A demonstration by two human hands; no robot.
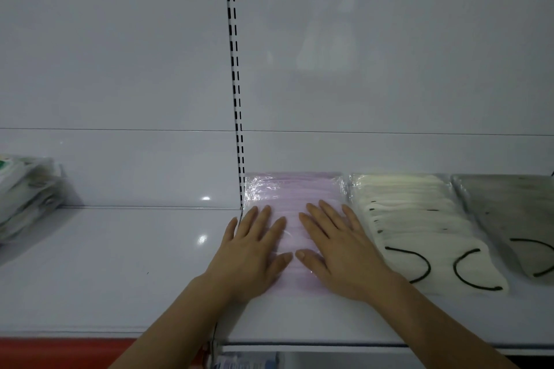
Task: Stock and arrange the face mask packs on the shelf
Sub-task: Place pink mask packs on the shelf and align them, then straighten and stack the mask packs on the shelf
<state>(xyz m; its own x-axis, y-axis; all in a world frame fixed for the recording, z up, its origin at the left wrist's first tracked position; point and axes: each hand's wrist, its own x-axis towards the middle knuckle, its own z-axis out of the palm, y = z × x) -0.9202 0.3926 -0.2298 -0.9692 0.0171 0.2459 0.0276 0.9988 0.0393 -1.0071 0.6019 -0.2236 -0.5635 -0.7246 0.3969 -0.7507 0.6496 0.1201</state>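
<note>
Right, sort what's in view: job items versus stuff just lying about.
Job:
- pink mask pack, pressed flat under left hand and right hand
- white mask pack
- grey mask pack
- shelf

Lying about:
- pile of packets, far left
- slotted upright

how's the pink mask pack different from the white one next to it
The pink mask pack has both hands pressed flat on it, left hand and right hand; the white mask pack lies untouched. The white one shows black ear loops; the pink one shows none. Both are clear-wrapped and lie flat, side by side, on the shelf.
</note>
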